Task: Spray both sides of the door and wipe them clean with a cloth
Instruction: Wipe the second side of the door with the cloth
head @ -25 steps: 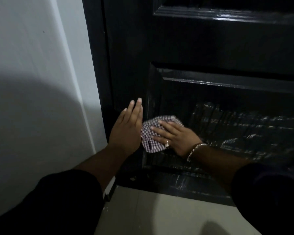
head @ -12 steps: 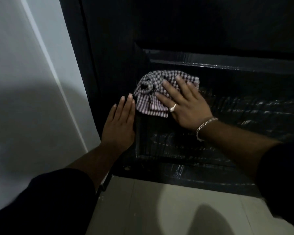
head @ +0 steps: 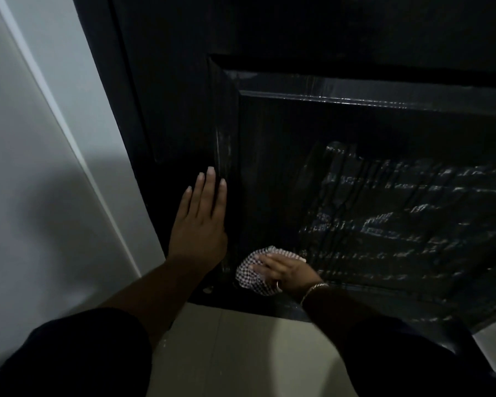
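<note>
Dim hallway, pale wall point(head: 40, 196) on the left, light tiled floor point(head: 241, 353) below, black panelled door point(head: 327, 124) fills most of the frame

Head view only. Left hand point(head: 199, 224) lies flat on the door's left stile beside the recessed panel, fingers straight and close together pointing up, holding nothing, looks like bracing. Right hand point(head: 284, 272) sits low at the bottom-left corner of the lower panel, fingers extended and pressed flat over the checked cloth point(head: 252, 275), pinning it to the door; ring and bracelet point(head: 312, 290) visible on that hand. Cloth is bunched, sticks out to the left of and below the fingers, touching the panel corner just above the bottom rail

Wet streaks point(head: 413, 219) shine across the panel to the right and above the cloth, so most of the unwiped spray lies rightward and up from the right hand's fingers; streaks run roughly horizontal. Right hand is the one on the cloth and nearer the wet area, left hand is off to the side on the stile. Judgement: mid-wipe on this side of the door, next stroke likely has to sweep right across the panel. No spray bottle in view, other side of the door not visible, can't tell its state
</note>
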